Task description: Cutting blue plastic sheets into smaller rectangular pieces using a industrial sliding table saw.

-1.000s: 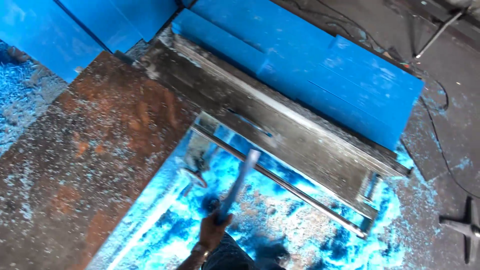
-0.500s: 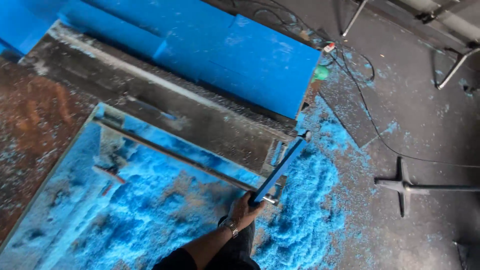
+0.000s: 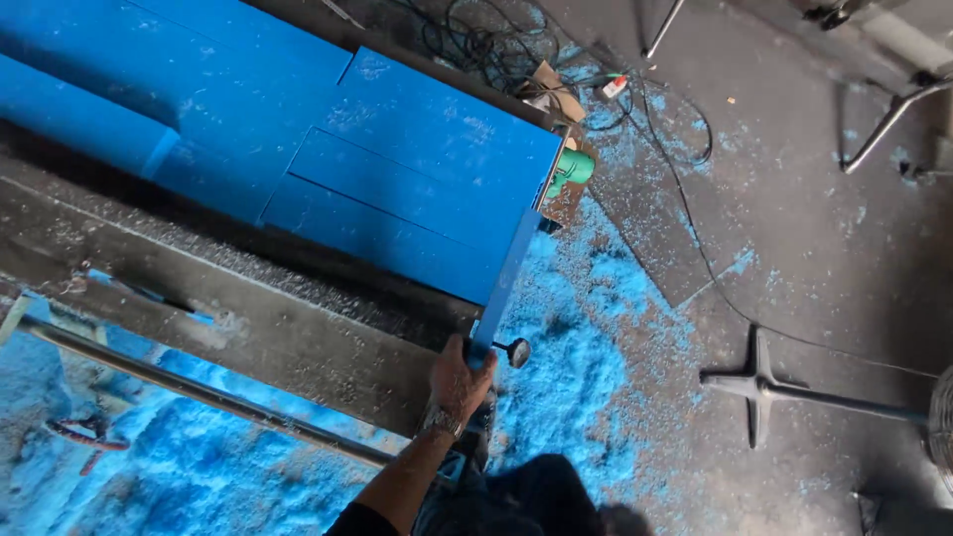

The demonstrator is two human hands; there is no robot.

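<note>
Fingers: curled tight round the near end of a narrow blue strip [image 3: 504,283]; only one hand [image 3: 459,380] shows, and which hand it is cannot be told from this view.
Far left: heaps of crumbly blue shavings [image 3: 179,467] under the bench, powdery and loose.
Steel rod [image 3: 199,392]: round, dull and shiny in patches, running from the left edge down towards the forearm.
Grey bench [image 3: 248,328]: flat, scuffed metal or wood, dusted with grit, with a dark slot near its left end.
Blue boards [image 3: 397,189]: smooth, matte, flat rectangular panels lying side by side above the bench.
Strip: long, thin and straight-edged, same blue; its long axis runs from the hand up and to the right, the far end pointing at a green fitting [image 3: 571,171] by the boards' corner. It lies along the boards' right edge.
Knob [image 3: 515,350]: small, dark and round, just beside the hand.
Wrist: a metal watch band [image 3: 437,421].
Right: dark dusty floor [image 3: 814,258], black cables [image 3: 685,189] and a cross-shaped metal stand foot [image 3: 759,382].
</note>
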